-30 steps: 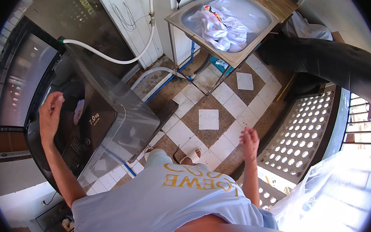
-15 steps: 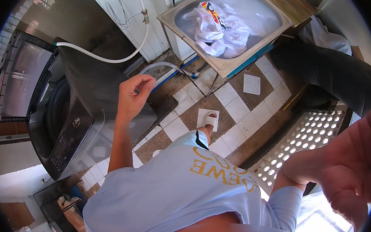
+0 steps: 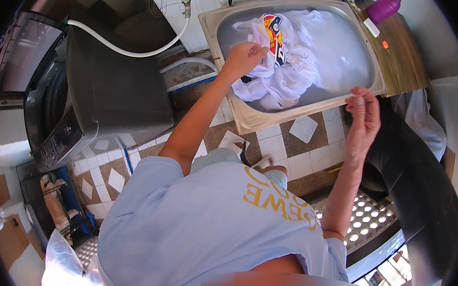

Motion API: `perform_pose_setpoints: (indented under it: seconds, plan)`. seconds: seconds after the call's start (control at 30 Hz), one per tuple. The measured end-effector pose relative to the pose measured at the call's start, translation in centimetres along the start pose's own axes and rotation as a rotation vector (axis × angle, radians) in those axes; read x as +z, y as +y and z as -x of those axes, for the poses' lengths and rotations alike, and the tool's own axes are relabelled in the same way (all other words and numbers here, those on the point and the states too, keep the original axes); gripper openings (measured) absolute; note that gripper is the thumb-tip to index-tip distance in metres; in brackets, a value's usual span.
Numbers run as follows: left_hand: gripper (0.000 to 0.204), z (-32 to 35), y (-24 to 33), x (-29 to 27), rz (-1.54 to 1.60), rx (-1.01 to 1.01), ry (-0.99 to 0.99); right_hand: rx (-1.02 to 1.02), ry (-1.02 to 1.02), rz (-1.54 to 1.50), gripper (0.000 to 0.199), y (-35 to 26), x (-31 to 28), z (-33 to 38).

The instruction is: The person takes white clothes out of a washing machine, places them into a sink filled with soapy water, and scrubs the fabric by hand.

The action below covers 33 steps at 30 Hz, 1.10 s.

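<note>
Brown and white floor tiles [image 3: 304,128] run under a steel sink [image 3: 225,21] that stands against a white wall. Beside the sink a grey washing machine [image 3: 109,88] sits with its lid up, and a white hose [image 3: 139,50] curves from the wall pipe over its top. On the far side a wooden tabletop [image 3: 402,65] carries a purple bottle [image 3: 384,7].

White laundry [image 3: 294,67] lies heaped in the sink in cloudy water, with a red, yellow and blue print showing on one fold near the top of the pile.

The left hand [image 3: 242,58] reaches into the sink, its fingers curled round a bunch of the laundry at the pile's near-left edge, holding the cloth.

The right hand [image 3: 362,121] hovers at the sink's front right corner, just beside the rim; whether it touches the rim I cannot tell. Its fingers are drawn close together, thumb near forefinger, with nothing seen between them.

Below, the person's pale blue shirt [image 3: 206,232] fills the lower view, and a dark bag [image 3: 420,174] lies on the floor to the right of the sink.
</note>
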<state>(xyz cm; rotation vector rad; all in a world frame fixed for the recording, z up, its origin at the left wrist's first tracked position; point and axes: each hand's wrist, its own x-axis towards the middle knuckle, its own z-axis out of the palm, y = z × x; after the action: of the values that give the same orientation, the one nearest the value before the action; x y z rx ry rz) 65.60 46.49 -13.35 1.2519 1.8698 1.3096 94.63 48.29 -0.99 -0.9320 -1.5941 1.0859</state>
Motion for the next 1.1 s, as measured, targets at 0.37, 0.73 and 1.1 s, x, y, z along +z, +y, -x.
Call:
perform_pose_setpoints:
  seconds: [0.37,0.73,1.1]
  plan:
    - [0.017,-1.9,-1.1,4.9,0.215,-0.360,0.384,0.250,-0.547,-0.145,0.020,13.7,-2.3,-11.2]
    - [0.021,2.4,2.7,9.3,0.359,-0.099,0.657,-0.386,-1.502,0.051,0.029,12.7,20.2,-22.8]
    - [0.023,2.1,3.6,4.8,0.127,-0.260,0.509,-0.165,-1.963,0.391,0.020,10.4,18.2,-29.2]
